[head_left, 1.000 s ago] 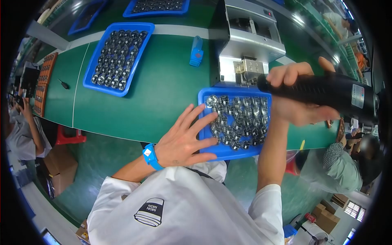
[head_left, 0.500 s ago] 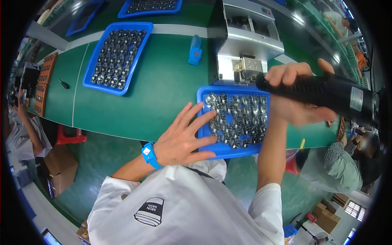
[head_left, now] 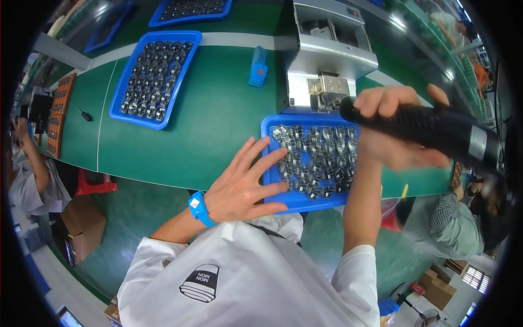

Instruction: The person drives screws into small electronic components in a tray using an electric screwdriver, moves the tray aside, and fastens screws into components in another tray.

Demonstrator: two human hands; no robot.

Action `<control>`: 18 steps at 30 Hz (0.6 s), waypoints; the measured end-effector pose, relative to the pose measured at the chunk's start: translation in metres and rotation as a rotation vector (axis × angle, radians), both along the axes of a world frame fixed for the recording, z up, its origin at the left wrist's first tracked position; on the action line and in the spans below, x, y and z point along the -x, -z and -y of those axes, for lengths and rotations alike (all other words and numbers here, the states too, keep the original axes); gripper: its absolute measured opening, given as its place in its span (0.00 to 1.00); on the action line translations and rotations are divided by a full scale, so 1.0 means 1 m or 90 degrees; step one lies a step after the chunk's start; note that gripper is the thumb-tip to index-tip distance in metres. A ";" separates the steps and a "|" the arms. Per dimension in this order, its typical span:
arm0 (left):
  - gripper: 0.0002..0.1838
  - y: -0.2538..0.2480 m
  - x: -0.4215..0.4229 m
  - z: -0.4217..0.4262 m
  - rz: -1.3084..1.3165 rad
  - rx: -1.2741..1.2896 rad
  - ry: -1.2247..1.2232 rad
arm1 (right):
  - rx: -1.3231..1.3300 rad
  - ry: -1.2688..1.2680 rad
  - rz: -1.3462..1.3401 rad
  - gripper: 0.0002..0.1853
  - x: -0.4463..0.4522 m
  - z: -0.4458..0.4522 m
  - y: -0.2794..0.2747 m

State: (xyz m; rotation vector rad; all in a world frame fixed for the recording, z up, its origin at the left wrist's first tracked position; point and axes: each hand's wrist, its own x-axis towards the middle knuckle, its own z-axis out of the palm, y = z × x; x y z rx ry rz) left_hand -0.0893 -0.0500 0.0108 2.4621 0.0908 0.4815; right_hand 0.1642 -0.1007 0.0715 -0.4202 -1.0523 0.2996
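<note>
My right hand (head_left: 389, 131) is wrapped round a black power screwdriver (head_left: 430, 125), its narrow end pointing left near the metal block of the silver machine (head_left: 332, 46). My left hand (head_left: 245, 182), with a blue wrist strap (head_left: 200, 208), has its fingers spread over the left edge of a blue tray (head_left: 302, 206). Rows of small clear round parts with dark insides (head_left: 315, 163) fill that tray. The fingertips reach the leftmost parts; whether they press on them cannot be made out.
A second blue tray (head_left: 164, 121) of similar parts lies on the green table (head_left: 218, 109), with another (head_left: 190, 23) behind it. A blue strap (head_left: 258, 68), a small screwdriver (head_left: 84, 115) and orange trays (head_left: 59, 120) are there too. Co-workers sit at far left (head_left: 35, 174) and right (head_left: 455, 223).
The trays and machine appear slightly farther left in view. The rear end of the black screwdriver is a little lower. Both my hands keep nearly the same pose. The left co-worker's arm has moved.
</note>
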 end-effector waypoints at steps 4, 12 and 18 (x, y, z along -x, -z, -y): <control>0.20 0.000 0.000 0.000 0.002 0.003 0.000 | -0.038 -0.005 -0.012 0.62 0.006 0.005 -0.011; 0.20 0.000 0.000 0.001 -0.001 -0.001 -0.002 | -0.003 0.016 0.034 0.62 0.002 0.001 -0.001; 0.20 -0.001 -0.001 0.001 -0.003 -0.001 -0.005 | -0.051 0.008 0.037 0.62 0.005 0.006 -0.015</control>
